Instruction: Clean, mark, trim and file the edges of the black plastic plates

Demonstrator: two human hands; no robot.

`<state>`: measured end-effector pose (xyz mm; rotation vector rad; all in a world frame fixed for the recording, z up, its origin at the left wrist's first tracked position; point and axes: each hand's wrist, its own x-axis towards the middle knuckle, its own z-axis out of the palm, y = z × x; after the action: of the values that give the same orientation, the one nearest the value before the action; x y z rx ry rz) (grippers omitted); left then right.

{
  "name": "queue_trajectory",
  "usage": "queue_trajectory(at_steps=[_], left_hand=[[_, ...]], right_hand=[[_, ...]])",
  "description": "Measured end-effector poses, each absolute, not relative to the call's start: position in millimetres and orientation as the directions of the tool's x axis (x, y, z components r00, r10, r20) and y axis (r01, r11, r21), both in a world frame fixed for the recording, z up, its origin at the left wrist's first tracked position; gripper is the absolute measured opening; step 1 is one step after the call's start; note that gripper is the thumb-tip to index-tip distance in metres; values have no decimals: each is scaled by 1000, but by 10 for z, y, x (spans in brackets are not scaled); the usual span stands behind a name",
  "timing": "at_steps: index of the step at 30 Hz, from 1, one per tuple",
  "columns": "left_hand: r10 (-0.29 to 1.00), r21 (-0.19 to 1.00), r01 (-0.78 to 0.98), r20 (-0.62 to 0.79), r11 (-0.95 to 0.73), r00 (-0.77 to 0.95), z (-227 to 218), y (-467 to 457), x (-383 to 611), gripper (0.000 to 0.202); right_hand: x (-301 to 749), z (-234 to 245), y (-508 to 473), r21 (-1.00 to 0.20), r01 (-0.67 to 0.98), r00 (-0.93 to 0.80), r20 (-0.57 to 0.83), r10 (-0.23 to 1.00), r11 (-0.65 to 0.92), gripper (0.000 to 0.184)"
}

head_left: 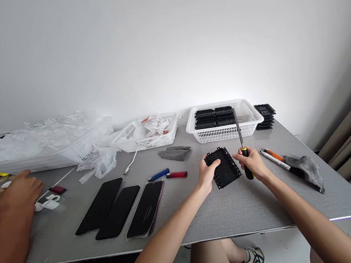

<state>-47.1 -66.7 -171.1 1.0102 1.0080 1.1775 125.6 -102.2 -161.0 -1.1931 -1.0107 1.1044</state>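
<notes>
My left hand (208, 173) grips the left edge of a black plastic panel (224, 167) that lies flat on the grey table (238, 209). My right hand (252, 163) is closed round a screwdriver (241, 144) with a black and yellow handle. Its shaft points up and away from me. The right hand also touches the panel's right edge.
A white basket (252, 116) of black parts stands behind the panel, with a stack of black parts (265, 115) beside it. Three dark phone screens (120, 206), pens, a lighter and grey cloths (308, 168) lie about. Another person's hands (11, 196) work at the far left.
</notes>
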Motion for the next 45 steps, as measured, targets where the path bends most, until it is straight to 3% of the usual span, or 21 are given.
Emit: queue_trajectory(at_steps=[10,18,22,29,34,37,41,45], left_hand=[[986,930,-344,-158,132,-49,-1695,-650,-481,45],[986,962,-232,-161,146,-45,-1736,-561,-563,48],[999,978,-205,-27,34,34,-1774,-532,-548,50],[980,988,-151,65,-37,186,-1802,-569,-513,45],[979,994,-96,75,-58,189,-1790,-568,-546,44],[957,992,-123,21,16,290,-1776,-598,-537,43],[939,983,-166,-15,77,343,-1779,-626,-506,42],[974,982,-187,28,15,225,-1794,-581,-511,31]], right_hand=[[1310,-1634,-1002,-998,25,58,-52,997,-54,47],[1381,-1624,-981,-1000,-13,158,5,987,7,46],[1362,-1628,-979,-998,-62,236,-2,972,13,48],[1356,-1671,-960,-995,-102,260,-5,966,23,49],[1355,-1669,-964,-996,-84,254,16,967,39,50],[1362,-1664,-963,-996,-66,306,40,951,63,51],[1405,-1617,-987,-996,80,350,62,935,37,50],[1455,-1534,-1045,-889,457,379,202,903,7,51]])
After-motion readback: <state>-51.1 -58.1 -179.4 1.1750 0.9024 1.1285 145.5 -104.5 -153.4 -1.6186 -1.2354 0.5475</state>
